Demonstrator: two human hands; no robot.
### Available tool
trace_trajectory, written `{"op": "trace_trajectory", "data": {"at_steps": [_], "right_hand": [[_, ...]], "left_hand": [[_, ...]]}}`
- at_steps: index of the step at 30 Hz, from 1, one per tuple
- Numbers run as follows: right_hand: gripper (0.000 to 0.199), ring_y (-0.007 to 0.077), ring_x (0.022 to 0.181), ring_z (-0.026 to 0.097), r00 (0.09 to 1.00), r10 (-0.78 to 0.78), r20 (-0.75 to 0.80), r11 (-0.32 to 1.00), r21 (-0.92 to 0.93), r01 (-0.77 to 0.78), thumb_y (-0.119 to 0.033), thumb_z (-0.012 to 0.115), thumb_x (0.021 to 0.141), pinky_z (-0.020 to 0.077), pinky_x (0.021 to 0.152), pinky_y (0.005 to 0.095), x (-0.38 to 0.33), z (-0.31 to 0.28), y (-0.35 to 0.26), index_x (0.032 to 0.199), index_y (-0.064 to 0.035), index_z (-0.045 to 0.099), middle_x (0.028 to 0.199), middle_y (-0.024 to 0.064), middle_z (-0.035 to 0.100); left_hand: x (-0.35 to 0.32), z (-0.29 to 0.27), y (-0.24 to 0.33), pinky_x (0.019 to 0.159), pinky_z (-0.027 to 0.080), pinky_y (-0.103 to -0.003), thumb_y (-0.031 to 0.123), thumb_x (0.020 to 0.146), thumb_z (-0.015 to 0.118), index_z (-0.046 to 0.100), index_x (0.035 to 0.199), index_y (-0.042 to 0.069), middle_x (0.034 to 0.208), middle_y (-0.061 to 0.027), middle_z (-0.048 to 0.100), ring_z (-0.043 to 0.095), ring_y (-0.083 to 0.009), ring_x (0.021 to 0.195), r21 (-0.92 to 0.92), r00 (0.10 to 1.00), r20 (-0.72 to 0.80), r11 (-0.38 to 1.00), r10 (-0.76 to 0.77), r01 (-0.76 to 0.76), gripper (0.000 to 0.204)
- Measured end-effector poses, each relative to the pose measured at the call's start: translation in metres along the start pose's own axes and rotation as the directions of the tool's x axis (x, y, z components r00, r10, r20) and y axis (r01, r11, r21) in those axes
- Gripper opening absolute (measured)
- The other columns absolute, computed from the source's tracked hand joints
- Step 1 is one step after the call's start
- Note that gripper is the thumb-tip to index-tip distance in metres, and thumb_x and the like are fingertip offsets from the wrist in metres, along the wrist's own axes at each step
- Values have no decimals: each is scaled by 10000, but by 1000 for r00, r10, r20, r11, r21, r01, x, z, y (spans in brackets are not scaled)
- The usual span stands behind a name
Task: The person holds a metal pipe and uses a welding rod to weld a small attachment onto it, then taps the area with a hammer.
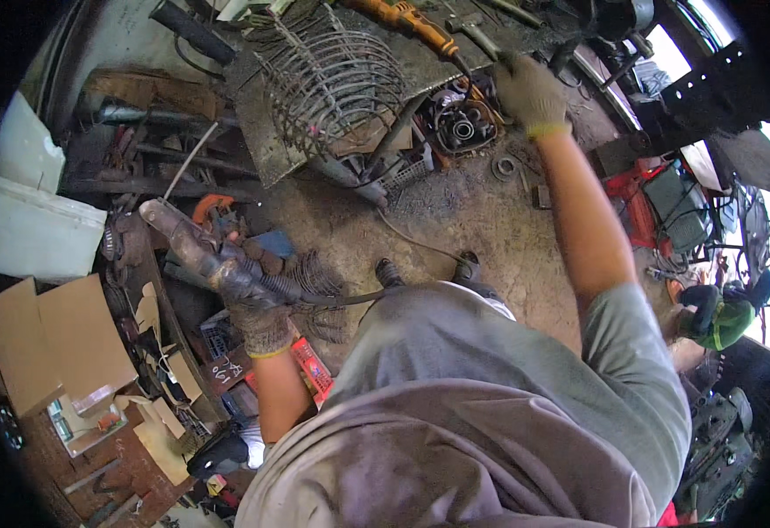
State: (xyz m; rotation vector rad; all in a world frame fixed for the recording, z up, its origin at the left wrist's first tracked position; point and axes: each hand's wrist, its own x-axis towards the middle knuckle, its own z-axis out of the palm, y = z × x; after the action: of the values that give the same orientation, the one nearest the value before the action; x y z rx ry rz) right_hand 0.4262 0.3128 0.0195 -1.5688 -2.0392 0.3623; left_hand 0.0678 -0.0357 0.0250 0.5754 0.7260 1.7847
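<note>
My left hand (262, 321), in a dirty knit glove, is closed around a welding electrode holder (187, 242). A thin welding rod (193, 158) sticks up from its jaw end, and a ribbed sleeve and dark cable (350, 300) trail off toward my waist. Farther off on the right, my gloved right hand (530, 92) is closed on the handle of a hammer (480, 40), whose head lies over the metal worktable. Left of it on that table stands a cage of bent metal rings (337, 84). An orange angle grinder (407, 25) lies between the cage and the hammer.
A bin of greasy metal parts (462, 128) sits beside the table edge. Cardboard boxes (64, 339) and a cluttered bench stand at left. Red crates (310, 365) are near my left forearm. A person in green (726, 321) is low at the right. Cable (416, 242) crosses the floor.
</note>
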Motion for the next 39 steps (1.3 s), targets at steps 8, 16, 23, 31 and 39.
{"op": "trace_trajectory", "data": {"at_steps": [8, 16, 23, 31, 39], "right_hand": [[522, 408, 1164, 617, 995, -19, 94, 955, -292, 46, -460, 561, 901, 485, 1001, 480, 123, 17, 39, 1310, -139, 614, 1233, 248, 647], [811, 438, 1234, 574, 920, 392, 30, 879, -307, -365, -583, 654, 837, 468, 1029, 486, 17, 32, 17, 1410, -39, 475, 1281, 321, 594], [537, 335, 754, 695, 837, 422, 349, 906, -142, -398, -432, 659, 907, 550, 658, 414, 32, 19, 7, 1228, -5, 606, 846, 161, 700], [391, 32, 426, 396, 739, 468, 485, 269, 718, -642, -386, 588, 989, 265, 386, 167, -47, -3, -58, 1186, -56, 660, 625, -86, 490], [387, 93, 571, 542, 805, 583, 111, 511, 721, -469, -311, 603, 989, 453, 512, 270, -172, 46, -148, 1224, -3, 584, 718, 9, 573]], "left_hand": [[-18, -14, 15, 862, 501, -493, 337, 1025, 491, 458, 1412, 122, 1038, -93, 634, 563, -253, 750, 104, 954, -282, 992, 104, -77, 444], [34, 19, 48, 512, 440, -329, 258, 889, 754, 577, 1106, 167, 803, 55, 563, 492, -124, 601, 240, 966, -254, 971, 39, 24, 295], [132, 0, 82, 548, 468, -369, 380, 816, 759, 574, 1055, 108, 802, -29, 564, 522, -197, 617, 159, 968, -207, 972, -141, 176, 406], [240, -40, 84, 630, 564, -415, 538, 927, 593, 588, 1051, 55, 895, -85, 617, 636, -255, 757, 192, 920, 125, 919, -371, 345, 499], [322, -94, 52, 725, 571, -304, 397, 999, 561, 582, 1156, 73, 985, -57, 650, 631, -178, 829, 439, 983, 171, 898, -71, -11, 361]]}}
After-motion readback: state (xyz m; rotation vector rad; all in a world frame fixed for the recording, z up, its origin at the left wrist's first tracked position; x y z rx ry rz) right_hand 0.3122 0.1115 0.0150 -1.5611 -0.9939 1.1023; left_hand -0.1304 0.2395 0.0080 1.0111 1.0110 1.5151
